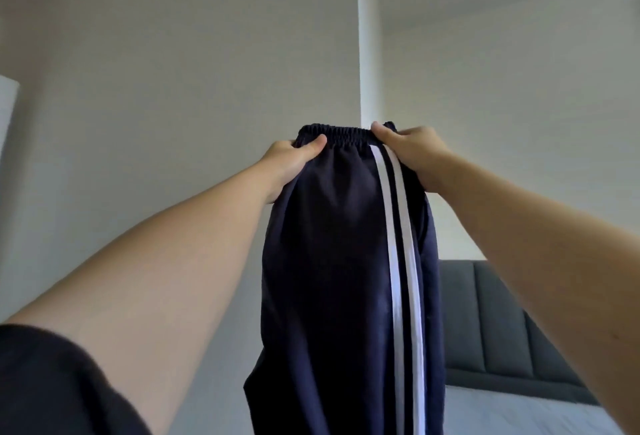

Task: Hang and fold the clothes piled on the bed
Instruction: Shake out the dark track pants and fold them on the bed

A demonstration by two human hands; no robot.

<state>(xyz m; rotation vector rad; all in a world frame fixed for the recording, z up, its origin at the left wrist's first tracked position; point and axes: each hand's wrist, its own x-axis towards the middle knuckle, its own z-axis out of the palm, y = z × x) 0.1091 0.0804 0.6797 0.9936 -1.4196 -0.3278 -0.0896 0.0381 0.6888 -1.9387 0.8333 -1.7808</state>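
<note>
Navy-blue soft-fabric track trousers point(332, 261) with two white side stripes point(398, 261) are hanging in the air in front of the person, raised high and clear of the bed, with the legs dropping out of the bottom of the view. The gathered elastic waistband point(341, 133) is sitting at the top, bunched narrow between the hands. The left hand point(291, 157) is pinching the waistband's left end, thumb pressing on the front and fingers going out of sight behind the cloth. The right hand point(412, 150) is gripping the right end just beside the stripes, thumb on top and fingers curling round the fabric. The cloth is draping in loose folds, so it is probably light, limp and a little slick; likely to slide and twist if taken mid-leg. The best hold looks to be the waistband corners, where the elastic is giving bulk, then the hems for folding in half. A black short sleeve point(52, 382) is showing at the lower left. Behind, at the lower right, a grey padded panelled headboard point(491, 324) is standing at the head edge of a pale mattress sheet point(519, 414), against plain white walls point(173, 88). No hanger, basket or drawer is showing here.
</note>
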